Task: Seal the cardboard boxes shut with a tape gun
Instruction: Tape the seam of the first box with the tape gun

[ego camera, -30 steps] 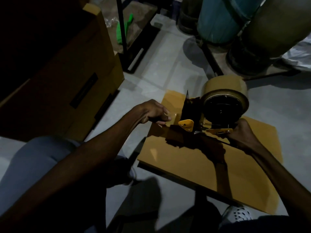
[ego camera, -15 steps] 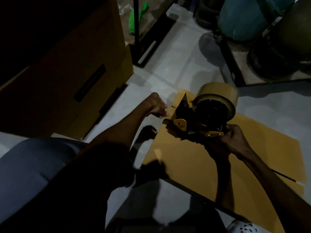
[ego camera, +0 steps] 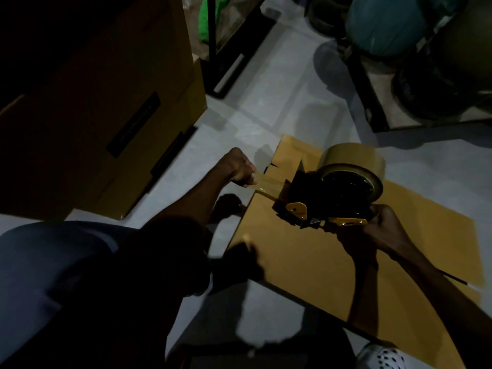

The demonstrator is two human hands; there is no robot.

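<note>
Open floor just past the left hand; big stacked boxes wall off its left side.

Head view, steeply downward (close over hands).

We find one flat tan cardboard box lying on the grey floor, its flaps closed and a dark seam running along its length toward the lower right. At its far left corner a small notch shows where the flaps meet. The tape gun is black with yellow side plates and sits tilted over the box's upper left portion, its nose pointing left. It carries a full roll of tan tape on its hub. A translucent strip of tape extends leftward from the nose, past the box's left edge, taut and off the surface.
</note>
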